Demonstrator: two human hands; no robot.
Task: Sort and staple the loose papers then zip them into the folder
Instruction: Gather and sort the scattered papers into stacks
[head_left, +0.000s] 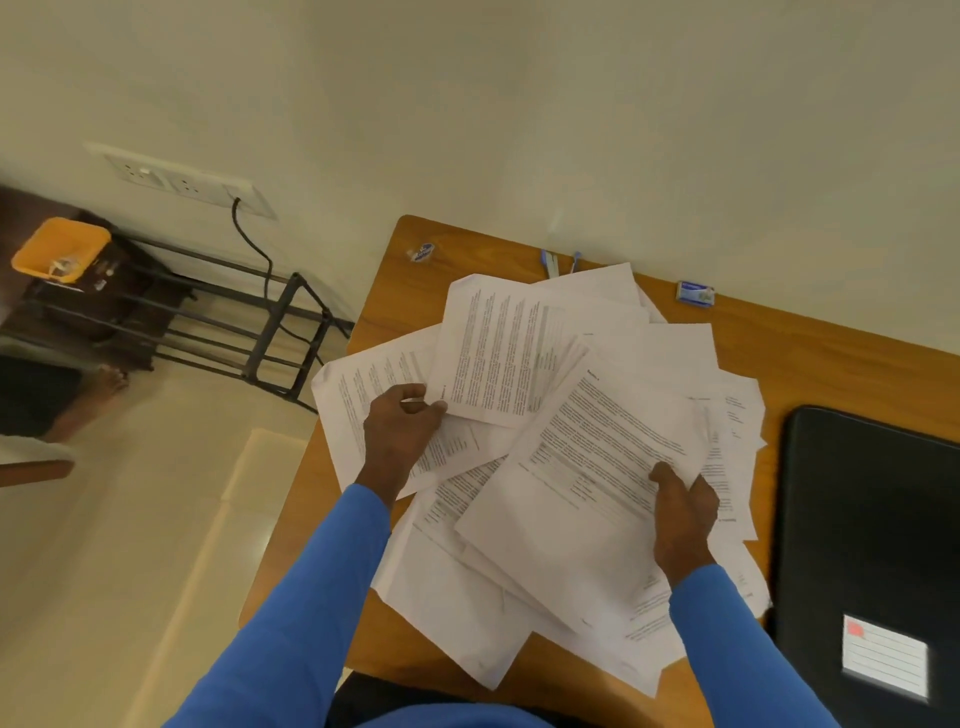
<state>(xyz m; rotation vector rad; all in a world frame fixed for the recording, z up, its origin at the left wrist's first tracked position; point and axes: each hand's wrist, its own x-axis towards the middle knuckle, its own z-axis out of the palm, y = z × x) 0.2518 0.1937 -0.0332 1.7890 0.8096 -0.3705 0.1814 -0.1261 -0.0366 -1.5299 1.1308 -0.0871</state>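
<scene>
Loose printed papers (519, 597) lie fanned in a messy heap across the wooden desk (831, 353). My left hand (402, 431) pinches the near corner of one printed sheet (498, 353) that lifts off the heap toward the wall. My right hand (680, 514) grips the right edge of another printed sheet (582, 467), thumb on top. A black zip folder (872, 519) with a white label (885, 654) lies flat at the desk's right side. A blue stapler (553, 262) peeks out behind the papers at the wall. Both arms wear blue sleeves.
A small box of staples (696, 292) rests near the wall, right of the heap. A small blue-and-white object (422, 252) sits at the desk's far left corner. A black metal rack (208, 312), an orange tray (60, 249) and a wall socket with cable (192, 182) are to the left.
</scene>
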